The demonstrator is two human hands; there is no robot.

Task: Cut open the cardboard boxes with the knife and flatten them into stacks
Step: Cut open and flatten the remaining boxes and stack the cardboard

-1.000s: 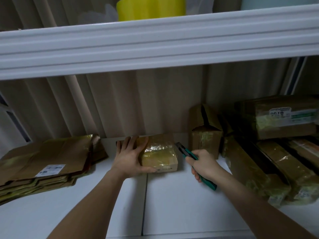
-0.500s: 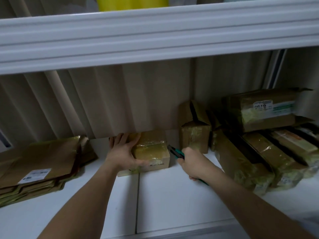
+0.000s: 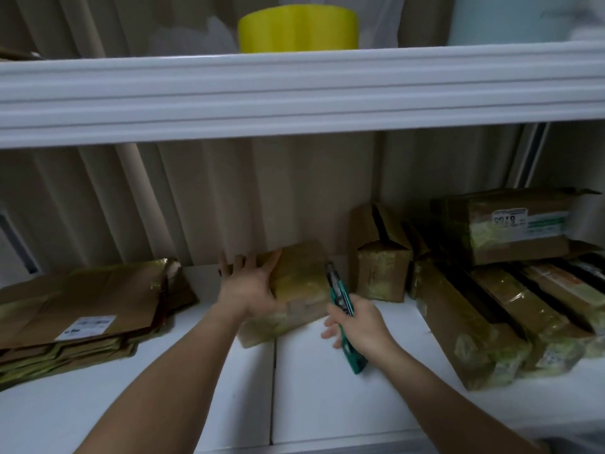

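White shelving fills the view, and the work goes on along the lower shelf [image 3: 327, 381], in front of a pale corrugated wall. On its left lies a stack of flattened boxes [image 3: 82, 319], so part of the job looks done. On the right a pile of taped boxes [image 3: 510, 290] waits uncut, with one small upright box [image 3: 381, 270] just beside it; most of the task seems left.

Between them sits the small taped box [image 3: 294, 290] now in hand. The left hand [image 3: 248, 290] presses on its left side, fingers spread and reaching over its top edge. The right hand [image 3: 360, 326] is closed around a green utility knife [image 3: 342, 303], some fingers loosened, grip low on the handle. Its blade end points up and away, close to the box's right edge; whether it touches is unclear. No cut shows on this box yet.
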